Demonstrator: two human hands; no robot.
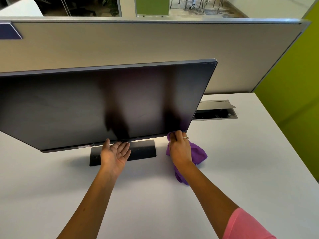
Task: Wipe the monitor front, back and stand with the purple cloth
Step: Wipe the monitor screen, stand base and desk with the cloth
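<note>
A large black monitor (96, 104) stands on a white desk, its dark screen facing me and its flat black stand base (145, 149) below the middle. My left hand (114, 155) is palm up under the monitor's bottom edge, fingers spread and touching the bezel near the centre. My right hand (180, 149) grips the purple cloth (198, 152) and presses it against the screen's bottom right corner. Part of the cloth hangs down past my wrist onto the desk.
The white desk (241, 152) extends to the right, with an open cable hatch (215, 110) behind the monitor's right side. A beige partition (155, 42) rises behind the desk and a green panel (293, 92) stands at the right.
</note>
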